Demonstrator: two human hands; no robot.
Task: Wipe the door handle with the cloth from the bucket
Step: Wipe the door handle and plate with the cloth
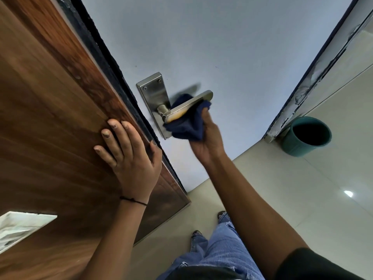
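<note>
A metal lever door handle [189, 107] on a steel backplate [154, 93] is fixed to the pale grey door [212, 47]. My right hand [207, 141] holds a dark blue cloth [188, 126] bunched up against the underside and back of the lever. My left hand [129, 156] lies flat with fingers spread on the brown wooden panel [50, 118] beside the door's black edge, holding nothing. A teal bucket [306, 136] stands on the floor to the right, by the door frame.
The black door edge [113, 63] runs between the wooden panel and the grey door. A worn, chipped door frame [314, 71] rises on the right. Beige floor tiles [323, 199] stretch below, with my jeans-clad legs [220, 247] and feet at the bottom.
</note>
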